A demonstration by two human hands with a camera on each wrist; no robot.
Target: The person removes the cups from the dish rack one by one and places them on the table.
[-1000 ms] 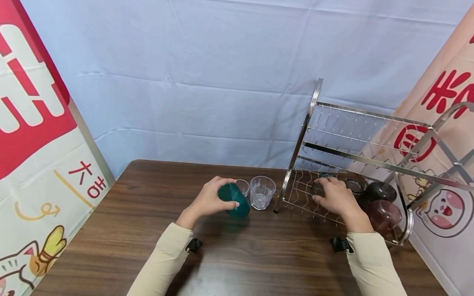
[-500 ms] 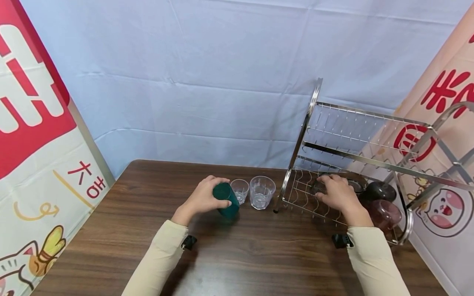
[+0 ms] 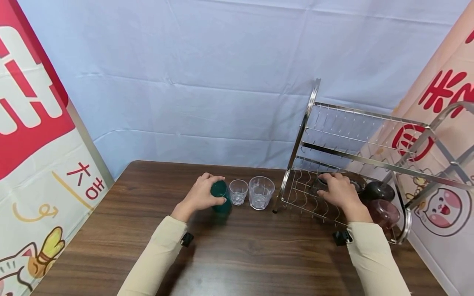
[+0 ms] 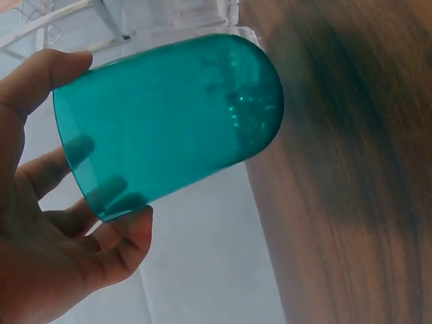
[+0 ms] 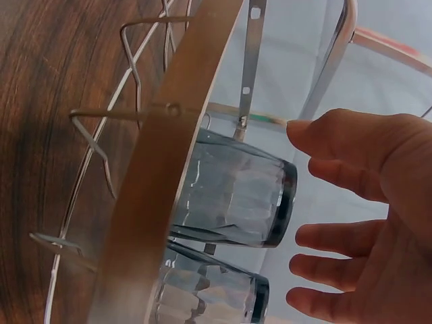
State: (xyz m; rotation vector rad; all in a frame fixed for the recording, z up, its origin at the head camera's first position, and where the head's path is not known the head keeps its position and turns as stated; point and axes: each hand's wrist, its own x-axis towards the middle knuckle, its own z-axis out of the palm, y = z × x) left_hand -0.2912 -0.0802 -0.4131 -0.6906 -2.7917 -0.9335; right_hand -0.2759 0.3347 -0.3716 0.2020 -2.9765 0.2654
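In the head view, the left hand has moved the round-bottomed see-through teal cup left, so it lines up with the small clear glass past the fingertips. Left wrist: fingers pinch the cup's rim. Right wrist: the right hand's spread fingers are just off a grey see-through glass.

Left banner: red "大吉" (white lettering above, cut off). Right banner: red characters, reading unsure.
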